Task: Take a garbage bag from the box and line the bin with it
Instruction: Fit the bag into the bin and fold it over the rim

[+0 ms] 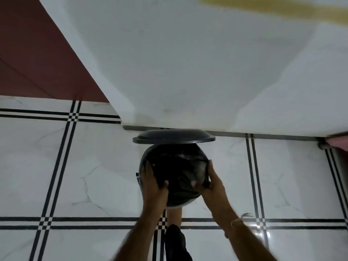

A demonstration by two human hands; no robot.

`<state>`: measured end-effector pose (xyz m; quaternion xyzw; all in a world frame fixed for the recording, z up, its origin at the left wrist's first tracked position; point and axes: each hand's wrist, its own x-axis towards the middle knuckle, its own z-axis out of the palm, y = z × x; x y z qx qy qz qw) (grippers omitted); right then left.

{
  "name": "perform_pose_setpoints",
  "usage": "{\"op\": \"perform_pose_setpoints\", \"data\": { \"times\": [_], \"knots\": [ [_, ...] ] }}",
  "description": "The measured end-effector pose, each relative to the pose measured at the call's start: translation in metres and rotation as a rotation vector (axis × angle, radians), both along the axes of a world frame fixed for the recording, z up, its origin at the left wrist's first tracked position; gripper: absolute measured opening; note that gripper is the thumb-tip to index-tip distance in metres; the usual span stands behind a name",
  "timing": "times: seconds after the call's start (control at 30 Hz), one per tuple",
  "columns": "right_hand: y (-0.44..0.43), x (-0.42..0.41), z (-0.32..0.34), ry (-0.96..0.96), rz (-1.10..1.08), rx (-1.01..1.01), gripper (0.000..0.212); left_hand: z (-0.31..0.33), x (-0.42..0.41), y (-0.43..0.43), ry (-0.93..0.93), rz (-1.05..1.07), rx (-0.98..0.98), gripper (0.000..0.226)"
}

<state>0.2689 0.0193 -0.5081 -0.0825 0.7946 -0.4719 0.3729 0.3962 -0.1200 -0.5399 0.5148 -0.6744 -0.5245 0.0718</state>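
A round dark pedal bin (141, 164) stands on the tiled floor below me, its lid (173, 137) raised and leaning back against a white wall. A black garbage bag (178, 170) fills the bin's mouth, crumpled and glossy. My left hand (153, 182) grips the bag at the bin's left rim, thumb inside. On the right rim my right hand (210, 180) holds the bag's edge the same way. The box is not in view.
White marble-look floor tiles (75, 166) with black double stripes surround the bin. A white wall panel (188, 63) rises behind it, with dark red wall (33, 53) at the left. My foot in a dark shoe (175, 242) rests near the bin's base.
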Motion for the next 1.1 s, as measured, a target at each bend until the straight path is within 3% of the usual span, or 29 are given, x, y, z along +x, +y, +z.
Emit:
{"op": "perform_pose_setpoints", "data": {
  "times": [0.07,0.17,0.27,0.33,0.4,0.47,0.57,0.63,0.7,0.77,0.87,0.97,1.1],
  "knots": [
    [-0.001,0.001,-0.021,-0.064,-0.018,0.011,0.086,-0.021,0.004,0.003,-0.069,0.013,0.111,0.094],
    [-0.006,-0.005,-0.043,-0.014,-0.050,-0.007,0.090,-0.049,0.001,0.017,-0.022,-0.042,0.236,0.098],
    [0.000,-0.017,-0.069,-0.007,-0.034,0.067,0.090,-0.069,-0.012,0.021,-0.029,-0.024,0.250,0.098],
    [0.013,-0.031,-0.084,-0.081,-0.173,0.048,0.075,-0.071,-0.013,0.007,-0.028,0.075,0.209,0.084],
    [0.025,-0.047,-0.091,-0.145,-0.270,-0.059,0.044,-0.073,-0.001,-0.014,0.008,0.126,0.159,0.061],
    [0.028,-0.057,-0.092,-0.190,-0.300,-0.131,0.032,-0.073,0.014,-0.034,0.046,0.137,0.214,0.054],
    [0.023,-0.066,-0.088,-0.333,-0.404,-0.220,0.047,-0.073,0.040,-0.061,0.079,0.074,0.277,0.058],
    [0.027,-0.073,-0.089,-0.314,-0.452,-0.229,0.053,-0.077,0.048,-0.068,-0.064,-0.084,0.033,0.061],
    [0.033,-0.079,-0.088,-0.210,-0.395,-0.221,0.055,-0.079,0.039,-0.054,-0.131,-0.299,-0.075,0.076],
    [0.034,-0.072,-0.086,-0.121,-0.248,-0.205,0.052,-0.087,0.020,-0.025,-0.131,-0.502,0.061,0.089],
    [0.033,-0.052,-0.087,-0.028,-0.020,-0.136,0.043,-0.101,-0.004,-0.010,-0.166,-0.381,0.258,0.090],
    [0.033,-0.045,-0.092,-0.027,0.077,-0.143,0.031,-0.111,-0.011,-0.023,-0.162,-0.288,0.215,0.089],
    [0.039,-0.051,-0.096,-0.092,0.044,-0.167,0.018,-0.111,0.000,-0.022,-0.257,-0.487,0.108,0.083]
  ]
}}
